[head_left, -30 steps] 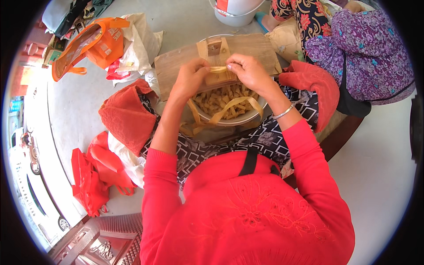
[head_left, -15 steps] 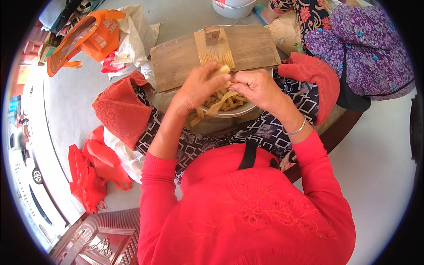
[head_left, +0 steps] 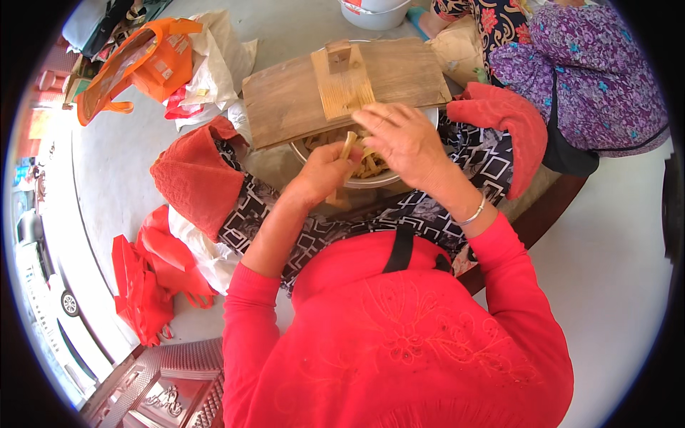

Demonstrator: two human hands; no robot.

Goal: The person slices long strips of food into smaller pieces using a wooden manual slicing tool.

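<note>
My left hand (head_left: 328,169) is closed on a pale yellow strip (head_left: 349,145) held upright over the metal basin, a length dangling below. My right hand (head_left: 396,143) hovers just right of it with fingers loosely extended and apart, apparently holding nothing; its palm side is hidden. The basin (head_left: 360,184), partly covered by my hands, holds yellowish cut pieces. Across its far side lies a wooden board (head_left: 278,107) bearing a lighter wooden block (head_left: 339,91).
Red cloths (head_left: 196,175) drape both my knees. Orange (head_left: 160,60), white and red bags lie leftward, beside a bright doorway with vehicles outside. A white bucket (head_left: 374,18) stands beyond the board. Another person in purple floral clothing (head_left: 592,107) sits at the right.
Both hands came down from the wooden block toward me. My left hand has since shifted lower with the strip; my right hand released its grip, its fingers now extended.
</note>
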